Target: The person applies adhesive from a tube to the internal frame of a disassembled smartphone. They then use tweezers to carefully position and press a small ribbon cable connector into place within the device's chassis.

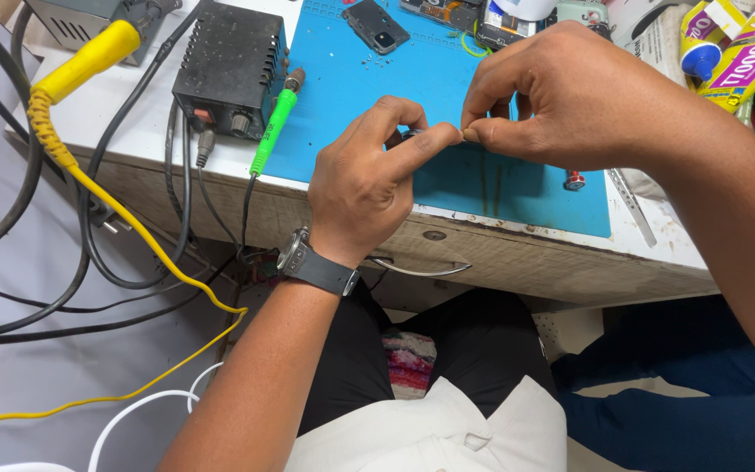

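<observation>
Blue mat [517,188] on the table lies beneath both your hands. Your left hand [369,188] pinches a small metal part [412,134], its grip pressed together; at three o'clock, your right hand [561,92] nips its tip, steadying it for fine work.

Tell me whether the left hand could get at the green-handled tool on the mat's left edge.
Probably yes: the green-handled tool lies uncovered just left of the left hand, nothing between them, though its fingers are pinching a small part with the right hand.

Electronics repair workshop — blue work mat [535,188], soldering station [231,65], opened phones [376,24]
</observation>
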